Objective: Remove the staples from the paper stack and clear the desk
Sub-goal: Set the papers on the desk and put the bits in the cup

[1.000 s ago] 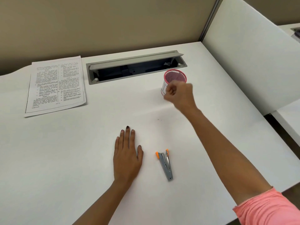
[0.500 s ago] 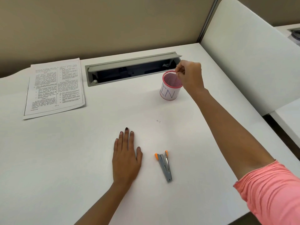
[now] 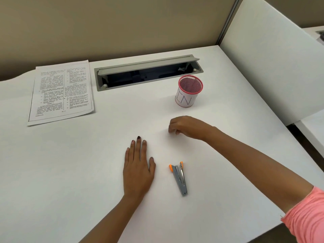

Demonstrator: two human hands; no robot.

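Return of right hand (image 3: 189,128) from mesh cup (image 3: 190,92) to surface (image 3: 70,172)

Half a second ago: poised over the rim of the mesh cup, fingertips together as if letting something fall in. Now: lowered to a spot in front of the cup, toward the person, knuckles up, fingers curled down to the white top. Impossible to judge the grip, pinching or empty, with the fingertips hidden under the knuckles. Small dark speck at about that spot a moment ago, not discernible now. Probably a loose staple, so likely one more pick-and-drop run in the clearing stage.

Left hand (image 3: 138,165) farther out from the cup, front and left, palm down, fingers straight, holding nothing, unmoved through the last second. Staple remover (image 3: 178,178), grey with orange tips, straight in front of the cup and well apart from it, near the left thumb, untouched and yet to be put away. Paper stack (image 3: 61,92) well to the left of the cup, flat, out of reach of either hand; no staple visible on it from here.

Open grey cable hatch (image 3: 149,74) just behind and left of the cup, a gap ready to swallow small bits. White partition (image 3: 271,67) to the cup's right. Nothing between right hand and cup.
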